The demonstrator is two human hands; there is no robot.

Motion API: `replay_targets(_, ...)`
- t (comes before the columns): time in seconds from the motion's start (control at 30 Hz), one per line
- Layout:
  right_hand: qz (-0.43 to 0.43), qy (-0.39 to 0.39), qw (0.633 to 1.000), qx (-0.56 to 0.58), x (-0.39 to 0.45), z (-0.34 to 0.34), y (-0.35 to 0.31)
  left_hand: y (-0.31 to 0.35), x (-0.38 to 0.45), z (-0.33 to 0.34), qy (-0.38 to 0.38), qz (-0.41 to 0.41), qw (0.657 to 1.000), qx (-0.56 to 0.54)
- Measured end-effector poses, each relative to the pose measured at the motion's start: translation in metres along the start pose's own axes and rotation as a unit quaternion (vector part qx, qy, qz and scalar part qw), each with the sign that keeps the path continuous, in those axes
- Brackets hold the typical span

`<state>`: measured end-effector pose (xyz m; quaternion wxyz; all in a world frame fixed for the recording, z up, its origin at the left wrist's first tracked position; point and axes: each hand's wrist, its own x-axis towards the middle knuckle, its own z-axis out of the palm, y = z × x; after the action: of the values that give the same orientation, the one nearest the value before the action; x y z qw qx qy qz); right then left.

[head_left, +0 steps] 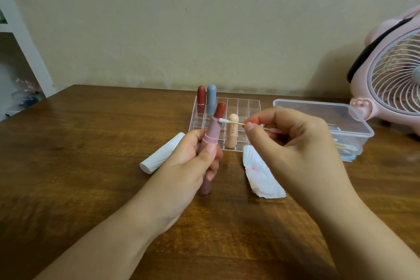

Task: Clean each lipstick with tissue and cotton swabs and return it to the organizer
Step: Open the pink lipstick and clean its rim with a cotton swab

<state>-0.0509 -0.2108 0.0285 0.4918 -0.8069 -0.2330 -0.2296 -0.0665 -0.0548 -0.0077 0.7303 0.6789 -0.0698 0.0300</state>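
My left hand (193, 161) grips an uncapped dusty-pink lipstick (210, 134) with its dark red bullet raised. My right hand (293, 141) pinches a wooden cotton swab (229, 122), and the swab's white tip touches the rim where the bullet meets the tube. Behind them stands the clear plastic organizer (245, 109). It holds a red lipstick (201, 98) and a blue-grey lipstick (211, 99) at its back left, and a peach lipstick (231, 132) near its front. A stained tissue (261, 173) lies to the right of the held lipstick.
A folded white tissue roll (162, 155) lies on the wooden table (91, 143) left of my hand. At right sits a clear box of cotton swabs (345, 127). A pink fan (393, 70) stands at the far right, a white shelf (20, 36) at far left.
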Motion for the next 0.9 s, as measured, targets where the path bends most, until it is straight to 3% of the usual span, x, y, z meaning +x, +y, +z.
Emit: replay_targets(0.9,0.012,0.008,1.0,0.006,0.0021,-0.0033,-0.0011,0.0045,-0.0017,-0.001,-0.025,0.01,0.999,-0.029)
